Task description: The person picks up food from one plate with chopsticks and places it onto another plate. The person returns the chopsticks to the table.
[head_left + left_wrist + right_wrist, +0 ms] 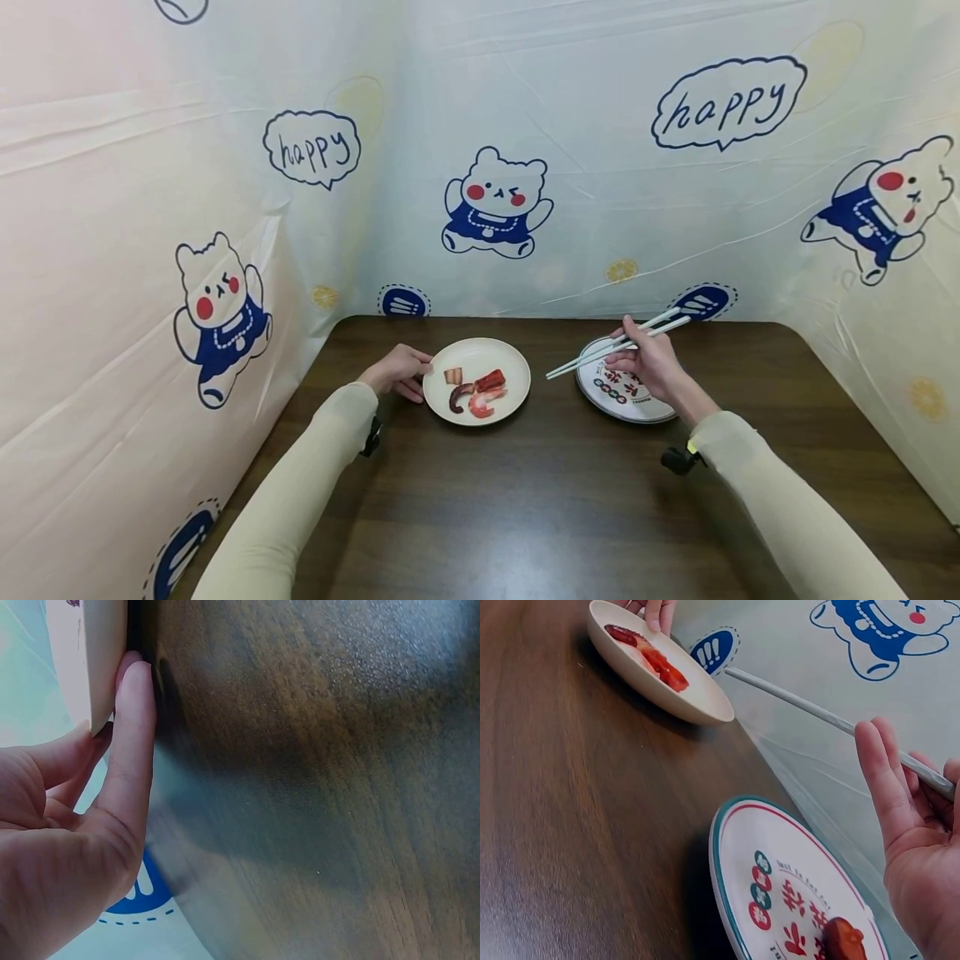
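My left hand (400,371) grips the left rim of a cream plate (480,353), thumb over the edge and fingers below it in the left wrist view. On this plate lie a pink shrimp (480,407), a dark curled tentacle-like piece (457,399), a red chunk (491,380) and a small streaked brown piece (453,376). My right hand (647,362) holds pale chopsticks (573,365), their tips pointing left between the plates. Beneath it sits a white printed plate (633,411) with a green and red rim, bearing a reddish-brown food piece (844,941).
Both plates stand toward the back of a dark brown wooden table (517,500). A pale curtain (592,208) with printed bears and "happy" bubbles hangs behind and along both sides. Small dark devices (678,460) are strapped at the wrists.
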A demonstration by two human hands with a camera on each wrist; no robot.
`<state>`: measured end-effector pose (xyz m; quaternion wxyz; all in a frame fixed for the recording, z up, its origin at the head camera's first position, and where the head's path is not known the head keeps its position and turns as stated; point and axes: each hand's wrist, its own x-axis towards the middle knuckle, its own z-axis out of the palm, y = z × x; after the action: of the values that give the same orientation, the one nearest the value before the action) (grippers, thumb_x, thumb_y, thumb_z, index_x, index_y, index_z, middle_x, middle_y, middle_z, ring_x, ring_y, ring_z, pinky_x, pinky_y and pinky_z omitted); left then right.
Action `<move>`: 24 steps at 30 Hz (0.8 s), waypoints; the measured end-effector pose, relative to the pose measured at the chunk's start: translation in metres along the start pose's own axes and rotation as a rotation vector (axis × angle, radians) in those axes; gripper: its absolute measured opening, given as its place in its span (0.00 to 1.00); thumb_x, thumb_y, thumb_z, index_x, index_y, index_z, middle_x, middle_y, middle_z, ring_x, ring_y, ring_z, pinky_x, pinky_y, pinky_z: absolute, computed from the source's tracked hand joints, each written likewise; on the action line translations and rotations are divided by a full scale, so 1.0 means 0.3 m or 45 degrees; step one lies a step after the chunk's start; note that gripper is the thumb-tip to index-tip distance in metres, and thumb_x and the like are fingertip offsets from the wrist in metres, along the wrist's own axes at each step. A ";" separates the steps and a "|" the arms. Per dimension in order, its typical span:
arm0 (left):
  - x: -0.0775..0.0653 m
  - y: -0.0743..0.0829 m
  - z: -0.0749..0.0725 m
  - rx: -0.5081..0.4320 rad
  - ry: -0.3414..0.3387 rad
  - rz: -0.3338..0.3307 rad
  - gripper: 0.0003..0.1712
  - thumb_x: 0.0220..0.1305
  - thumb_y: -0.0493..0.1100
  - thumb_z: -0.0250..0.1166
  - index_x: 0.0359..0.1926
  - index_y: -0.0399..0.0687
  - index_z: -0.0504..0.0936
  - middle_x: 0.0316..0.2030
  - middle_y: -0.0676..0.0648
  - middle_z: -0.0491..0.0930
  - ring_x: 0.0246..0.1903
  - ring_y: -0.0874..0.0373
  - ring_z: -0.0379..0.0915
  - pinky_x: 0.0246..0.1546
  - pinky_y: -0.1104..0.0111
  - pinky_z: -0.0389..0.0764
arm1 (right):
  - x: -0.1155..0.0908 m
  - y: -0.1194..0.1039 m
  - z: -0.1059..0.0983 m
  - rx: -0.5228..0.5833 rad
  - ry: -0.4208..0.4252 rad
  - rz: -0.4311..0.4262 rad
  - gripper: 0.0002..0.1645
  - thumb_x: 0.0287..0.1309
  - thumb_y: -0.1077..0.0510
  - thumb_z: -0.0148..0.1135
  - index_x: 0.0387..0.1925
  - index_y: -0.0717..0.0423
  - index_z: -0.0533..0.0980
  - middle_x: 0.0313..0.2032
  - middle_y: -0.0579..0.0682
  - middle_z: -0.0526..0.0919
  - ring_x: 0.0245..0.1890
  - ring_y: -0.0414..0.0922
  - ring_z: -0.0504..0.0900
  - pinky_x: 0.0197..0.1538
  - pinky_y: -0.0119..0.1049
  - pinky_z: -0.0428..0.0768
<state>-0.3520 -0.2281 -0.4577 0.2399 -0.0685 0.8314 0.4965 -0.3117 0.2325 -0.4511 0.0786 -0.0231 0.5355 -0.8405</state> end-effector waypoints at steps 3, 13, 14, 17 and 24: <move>0.002 0.000 -0.001 -0.004 0.005 -0.006 0.24 0.82 0.36 0.56 0.73 0.35 0.73 0.62 0.29 0.76 0.28 0.49 0.86 0.34 0.57 0.92 | -0.006 -0.005 -0.018 0.018 0.000 0.002 0.24 0.82 0.48 0.53 0.42 0.65 0.81 0.28 0.61 0.87 0.25 0.50 0.90 0.37 0.40 0.92; 0.007 0.003 -0.003 0.004 0.001 -0.006 0.24 0.82 0.37 0.56 0.74 0.35 0.72 0.63 0.29 0.75 0.29 0.48 0.87 0.35 0.56 0.92 | -0.033 -0.026 -0.076 0.069 0.038 0.007 0.23 0.80 0.48 0.56 0.42 0.66 0.80 0.30 0.62 0.87 0.28 0.51 0.91 0.42 0.43 0.91; 0.008 0.003 -0.003 0.006 0.001 -0.003 0.24 0.82 0.37 0.56 0.74 0.35 0.72 0.63 0.29 0.75 0.29 0.49 0.87 0.35 0.56 0.92 | -0.035 -0.029 -0.079 0.069 0.039 -0.001 0.23 0.80 0.48 0.55 0.42 0.66 0.80 0.30 0.62 0.87 0.28 0.51 0.91 0.41 0.43 0.91; 0.009 0.004 -0.003 0.009 0.003 0.000 0.24 0.82 0.37 0.56 0.74 0.35 0.72 0.63 0.29 0.76 0.29 0.49 0.87 0.34 0.57 0.92 | -0.038 -0.038 -0.091 0.060 0.040 -0.038 0.22 0.81 0.49 0.54 0.41 0.66 0.79 0.28 0.62 0.87 0.27 0.50 0.91 0.39 0.42 0.91; 0.012 -0.003 -0.005 0.014 -0.002 0.001 0.24 0.82 0.37 0.56 0.73 0.36 0.73 0.62 0.30 0.77 0.28 0.49 0.86 0.34 0.57 0.92 | -0.055 -0.044 -0.138 0.076 0.045 -0.056 0.22 0.81 0.49 0.53 0.40 0.65 0.79 0.29 0.64 0.88 0.29 0.52 0.91 0.41 0.44 0.91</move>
<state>-0.3553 -0.2293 -0.4596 0.2406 -0.0666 0.8341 0.4920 -0.3018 0.2776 -0.4561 0.0513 -0.0178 0.5108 -0.8580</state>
